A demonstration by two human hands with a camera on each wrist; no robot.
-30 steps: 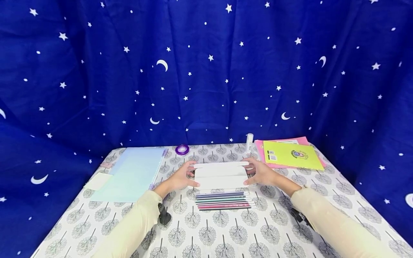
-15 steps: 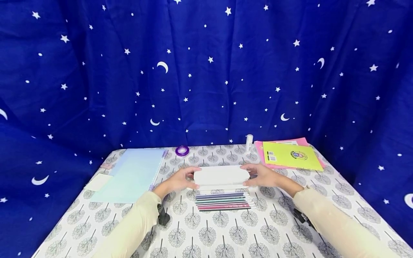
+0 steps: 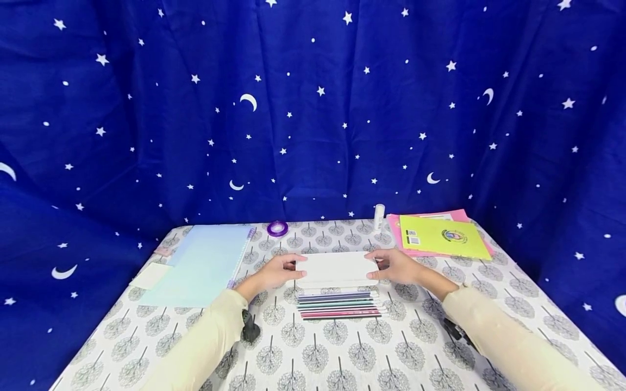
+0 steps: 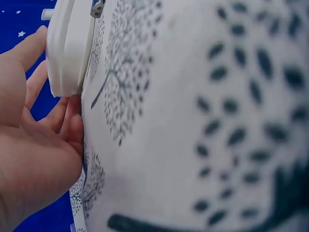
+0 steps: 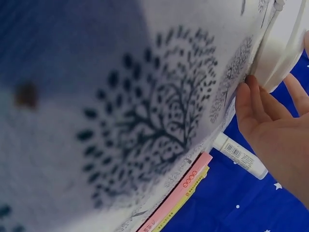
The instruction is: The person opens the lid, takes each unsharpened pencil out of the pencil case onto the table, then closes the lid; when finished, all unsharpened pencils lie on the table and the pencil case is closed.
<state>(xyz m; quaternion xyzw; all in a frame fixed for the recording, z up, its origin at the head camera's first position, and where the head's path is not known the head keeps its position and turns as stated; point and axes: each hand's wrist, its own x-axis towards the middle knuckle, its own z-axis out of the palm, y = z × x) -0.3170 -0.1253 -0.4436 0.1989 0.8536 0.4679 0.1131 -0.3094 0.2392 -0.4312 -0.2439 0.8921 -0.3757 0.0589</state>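
Note:
A white pencil case [image 3: 336, 269] lies on the tablecloth in the middle of the head view, its lid down. My left hand [image 3: 274, 273] grips its left end, and my right hand [image 3: 398, 266] grips its right end; both thumbs rest at the near top edge. Seen from the left wrist, the case [image 4: 70, 48] has rounded white sides, with fingers curled by its end and against the cloth. From the right wrist, fingers likewise sit around the other end of the case [image 5: 285, 43]. Just in front of it lies a row of several pencils [image 3: 337, 305].
A light blue spiral notebook [image 3: 198, 266] and a pale paper pad [image 3: 150, 276] lie at the left. Toward the back are a purple tape roll [image 3: 277, 228] and an upright white glue stick [image 3: 379, 218]. Yellow and pink books [image 3: 445, 236] are stacked back right.
The pencil case's raised lid has come down toward me and now covers the case. Both hands have followed it down and stay at the ends. The pencils have not moved.

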